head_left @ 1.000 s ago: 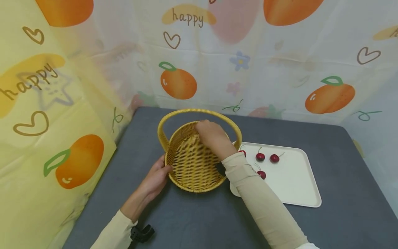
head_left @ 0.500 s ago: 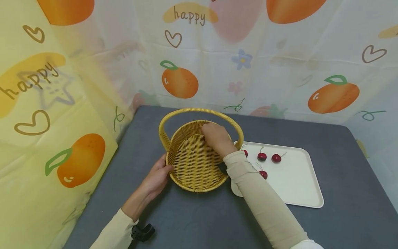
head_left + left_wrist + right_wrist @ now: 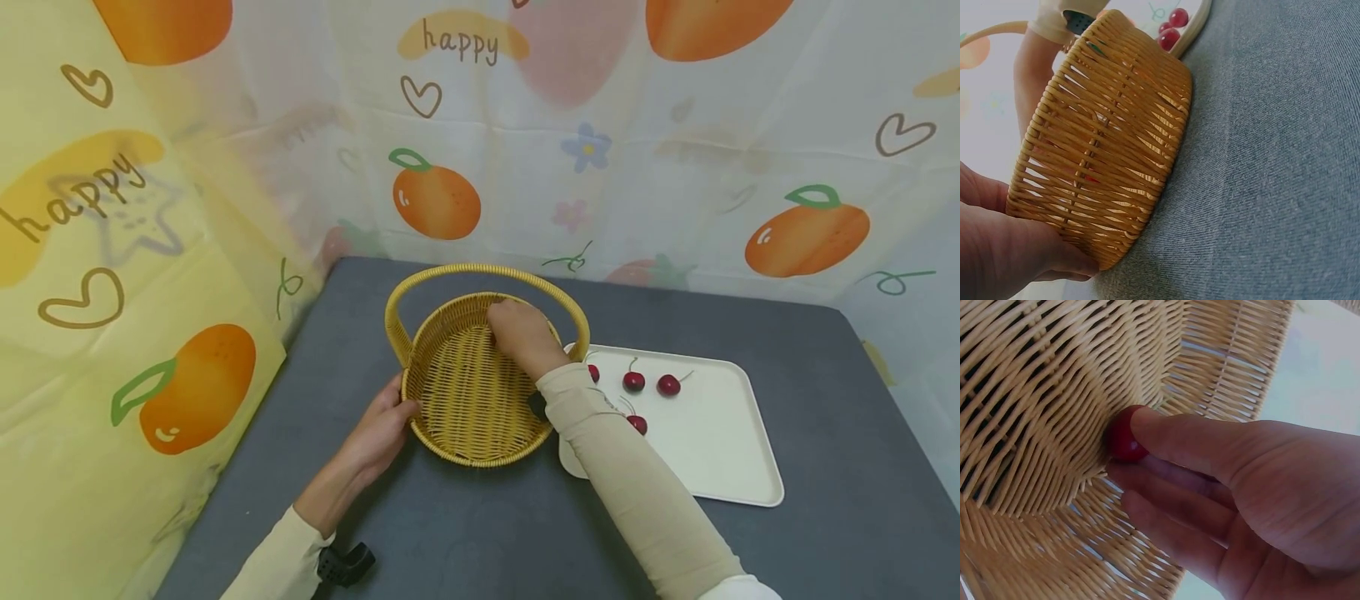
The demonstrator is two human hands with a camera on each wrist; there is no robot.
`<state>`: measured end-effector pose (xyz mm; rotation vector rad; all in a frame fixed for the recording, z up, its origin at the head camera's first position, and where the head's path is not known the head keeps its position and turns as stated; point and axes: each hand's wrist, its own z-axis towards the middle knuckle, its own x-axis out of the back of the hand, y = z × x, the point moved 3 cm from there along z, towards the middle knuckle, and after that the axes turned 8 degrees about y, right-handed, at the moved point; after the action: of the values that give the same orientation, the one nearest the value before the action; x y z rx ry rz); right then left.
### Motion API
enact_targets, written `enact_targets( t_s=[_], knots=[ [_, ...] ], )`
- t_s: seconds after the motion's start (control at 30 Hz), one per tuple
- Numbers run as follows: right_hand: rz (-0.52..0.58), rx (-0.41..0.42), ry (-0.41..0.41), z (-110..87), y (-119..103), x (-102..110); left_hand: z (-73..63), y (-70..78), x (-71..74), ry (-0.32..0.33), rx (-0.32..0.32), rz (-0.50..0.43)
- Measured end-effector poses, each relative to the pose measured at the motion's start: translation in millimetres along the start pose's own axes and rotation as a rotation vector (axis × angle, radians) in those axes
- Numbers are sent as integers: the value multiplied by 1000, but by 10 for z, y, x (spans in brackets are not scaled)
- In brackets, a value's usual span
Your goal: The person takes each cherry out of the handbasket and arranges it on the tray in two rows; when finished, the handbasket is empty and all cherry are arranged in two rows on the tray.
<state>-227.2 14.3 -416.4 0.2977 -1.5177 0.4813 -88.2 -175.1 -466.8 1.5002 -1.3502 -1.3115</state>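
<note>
A yellow woven basket (image 3: 476, 408) with an arched handle stands in the middle of the table. My left hand (image 3: 381, 429) grips its left rim, thumb over the edge; the left wrist view shows the fingers against the woven side (image 3: 1097, 137). Inside the basket, by the far wall, is my right hand (image 3: 522, 333). In the right wrist view it pinches a dark red cherry (image 3: 1124, 437) between thumb and fingers, close against the weave where floor meets wall. That cherry is hidden in the head view.
To the right of the basket lies a white tray (image 3: 720, 450). Several stemmed cherries sit on it, among them one cherry (image 3: 668, 384) nearest its middle. The right forearm (image 3: 630, 475) crosses over the tray's left side. A printed curtain (image 3: 675, 167) hangs behind the grey table (image 3: 465, 533).
My right hand has shifted slightly to the right inside the basket over the last second. The left hand keeps its hold on the rim.
</note>
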Motion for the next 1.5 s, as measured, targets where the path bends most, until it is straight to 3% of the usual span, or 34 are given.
enact_targets(
  t_s=[0.17, 0.33, 0.4, 0.57, 0.67, 0.87, 1.03, 1.2, 1.33, 1.5],
  knots=[
    [53, -2, -3, -31, -12, 93, 8, -15, -26, -1, 10, 5],
    [85, -7, 19, -154, -190, 388, 5, -27, -34, 1, 25, 8],
    [61, 19, 66, -239, -292, 513, 3, -26, -33, 5, 32, 9],
    [28, 95, 158, -572, -555, 820, -17, -30, -28, 20, 44, 15],
    [40, 131, 170, -831, -674, 1020, -29, -27, -31, 19, 44, 17],
    [74, 149, 253, -1361, -752, 1485, -24, -11, -18, 16, 39, 4],
    [166, 127, 400, -1732, -586, 1796, -28, -19, -11, 14, 43, 4],
    [241, 49, 520, -2017, -248, 1919, -38, -20, -28, 2, 43, 10],
    [263, -93, 505, -2150, 112, 1875, -41, -17, -54, -7, 42, 15],
    [294, -272, 417, -2263, 585, 1663, -24, -3, -77, -8, 30, 26]
  ],
)
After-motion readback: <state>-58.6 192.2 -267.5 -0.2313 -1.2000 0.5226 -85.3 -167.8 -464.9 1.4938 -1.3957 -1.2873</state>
